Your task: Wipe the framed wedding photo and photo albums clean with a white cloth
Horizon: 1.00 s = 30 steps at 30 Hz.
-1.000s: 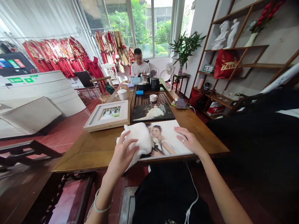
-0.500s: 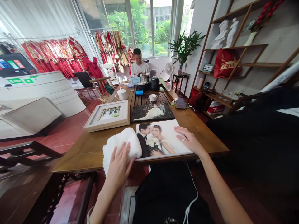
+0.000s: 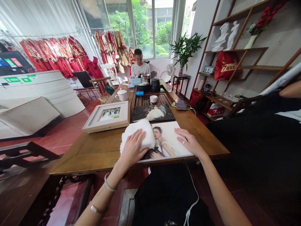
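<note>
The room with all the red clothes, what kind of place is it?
Probably a wedding photo studio or bridal shop: red-and-gold garments hang on racks, and a large bridal photo print and a framed photo are on the wooden table.

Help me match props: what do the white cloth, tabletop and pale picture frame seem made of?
White cloth: soft, fluffy fabric, perhaps terry, by its fuzzy surface.
Tabletop: probably varnished wood; brown grain, slight sheen.
Picture frame: likely matte light wood; beige edges.
</note>
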### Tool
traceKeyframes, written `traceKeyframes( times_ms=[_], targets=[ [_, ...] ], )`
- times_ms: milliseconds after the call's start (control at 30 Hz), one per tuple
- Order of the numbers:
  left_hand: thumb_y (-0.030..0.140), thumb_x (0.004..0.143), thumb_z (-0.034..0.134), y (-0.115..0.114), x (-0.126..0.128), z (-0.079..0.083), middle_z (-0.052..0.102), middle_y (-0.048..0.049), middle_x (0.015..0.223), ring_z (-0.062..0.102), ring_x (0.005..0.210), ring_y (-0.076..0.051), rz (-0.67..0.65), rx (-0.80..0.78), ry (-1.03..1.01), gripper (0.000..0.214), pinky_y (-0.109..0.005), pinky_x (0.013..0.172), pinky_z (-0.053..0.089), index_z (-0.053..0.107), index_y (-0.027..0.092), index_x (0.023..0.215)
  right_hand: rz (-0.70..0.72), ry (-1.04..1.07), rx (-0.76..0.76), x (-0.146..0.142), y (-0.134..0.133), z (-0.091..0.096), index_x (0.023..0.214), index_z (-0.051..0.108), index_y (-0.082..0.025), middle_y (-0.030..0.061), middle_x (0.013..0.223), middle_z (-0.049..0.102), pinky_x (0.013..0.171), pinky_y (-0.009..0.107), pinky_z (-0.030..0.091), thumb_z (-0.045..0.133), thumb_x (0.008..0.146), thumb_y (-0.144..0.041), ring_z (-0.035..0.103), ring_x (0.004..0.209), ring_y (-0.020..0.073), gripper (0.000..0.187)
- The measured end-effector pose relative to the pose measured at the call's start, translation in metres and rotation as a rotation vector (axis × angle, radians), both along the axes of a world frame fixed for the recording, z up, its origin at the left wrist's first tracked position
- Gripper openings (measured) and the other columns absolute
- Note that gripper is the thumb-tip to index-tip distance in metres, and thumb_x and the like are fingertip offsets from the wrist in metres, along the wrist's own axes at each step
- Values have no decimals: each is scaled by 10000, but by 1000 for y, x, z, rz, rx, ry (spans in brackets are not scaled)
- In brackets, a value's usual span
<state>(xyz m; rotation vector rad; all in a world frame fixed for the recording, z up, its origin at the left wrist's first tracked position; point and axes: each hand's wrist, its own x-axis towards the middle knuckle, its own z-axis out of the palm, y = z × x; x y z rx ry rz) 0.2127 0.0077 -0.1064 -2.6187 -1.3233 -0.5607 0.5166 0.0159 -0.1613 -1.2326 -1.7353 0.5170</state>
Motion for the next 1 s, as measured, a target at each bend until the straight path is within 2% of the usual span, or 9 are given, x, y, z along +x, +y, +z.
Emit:
traceKeyframes(
  times_ms=[100,233,300,367,500,633,733,833,1000],
  targets=[
    [146,826,483,3,-5,9,549,-128,1355,475,1281,-279,29,-7,-47,467,-425,977,437,509,165,1292,-1,9,2,0,0,-1,1142,680,-249,95,1290,617,1117,491,355,573,858,-368,512,1266,255,327],
    [107,829,400,-4,-6,23,522,-102,1388,479,1277,-241,91,163,-231,533,-391,978,432,461,190,1352,-2,9,-5,0,0,0,1139,682,-246,98,1290,618,1114,499,356,576,857,-359,513,1265,258,322],
    [77,814,384,-6,-3,28,492,-89,1419,443,1310,-241,107,216,-224,570,-400,996,413,454,206,1365,-5,10,-7,-1,-1,1,1138,682,-246,96,1291,617,1114,499,359,580,854,-352,514,1264,258,319],
    [47,788,390,-4,2,26,469,-81,1439,410,1338,-249,95,180,-135,601,-417,1009,397,468,219,1359,-8,16,-3,-1,-1,2,1136,684,-255,90,1289,619,1110,496,366,584,853,-353,518,1260,258,316],
    [132,745,534,9,13,12,457,-112,1442,351,1372,-294,22,0,0,514,-459,1099,314,551,174,1257,-8,15,6,-2,-2,2,1133,685,-256,87,1280,626,1104,491,377,577,857,-353,521,1258,258,313],
    [281,706,658,24,18,3,396,-159,1465,236,1409,-370,51,-93,-1,506,-519,1127,248,579,143,1187,-2,-5,-9,-1,-2,2,1142,680,-249,93,1292,615,1113,495,364,571,860,-349,509,1270,260,319],
    [366,737,668,38,20,5,341,-152,1490,226,1403,-399,72,-111,-10,606,-538,1085,289,527,202,1303,-4,-6,-8,0,-3,2,1146,677,-254,91,1297,611,1116,503,356,572,861,-366,505,1274,263,324],
    [392,775,649,50,22,9,363,-129,1479,266,1381,-396,88,-139,12,651,-581,1047,307,451,285,1387,-1,-8,0,0,-4,2,1145,678,-255,90,1296,611,1119,505,353,573,862,-373,506,1271,261,324],
    [339,805,611,47,21,14,388,-113,1475,277,1382,-371,36,-186,50,580,-549,1055,327,487,272,1368,-17,1,5,-2,-3,1,1145,677,-260,83,1290,618,1125,507,347,573,861,-357,512,1267,259,317]
  ],
)
